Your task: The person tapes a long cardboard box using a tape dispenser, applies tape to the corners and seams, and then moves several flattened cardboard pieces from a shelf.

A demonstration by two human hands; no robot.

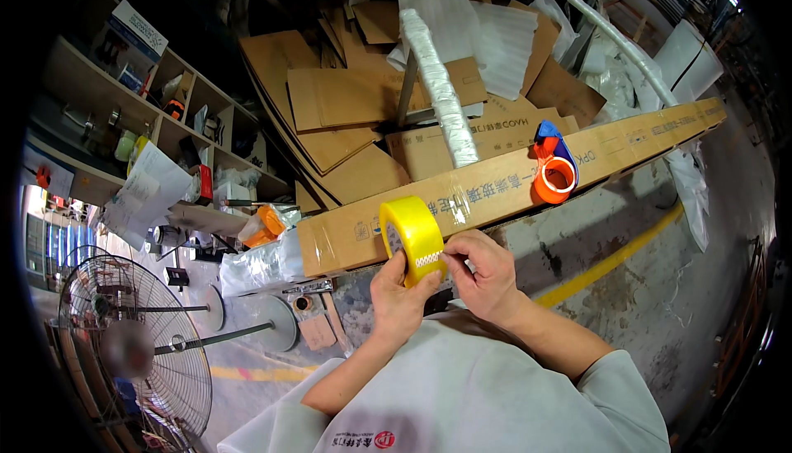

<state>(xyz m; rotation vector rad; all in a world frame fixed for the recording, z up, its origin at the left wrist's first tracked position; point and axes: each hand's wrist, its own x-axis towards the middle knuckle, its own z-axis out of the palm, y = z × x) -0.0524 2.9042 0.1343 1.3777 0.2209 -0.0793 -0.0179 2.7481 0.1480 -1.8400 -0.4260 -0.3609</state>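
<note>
We hold a yellow roll of tape (412, 237) upright in front of our chest, just before a long cardboard box (495, 185). Our left hand (399, 300) wraps its fingers around the roll from below. Our right hand (487, 276) pinches at the tape's edge with fingers pressed together. An orange tape dispenser (554, 171) rests on the box. The thin end could tear or re-stick if picked unevenly.

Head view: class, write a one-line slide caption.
Left hand holds a yellow packing-tape roll while right hand picks its edge, above a long taped cardboard box.
</note>
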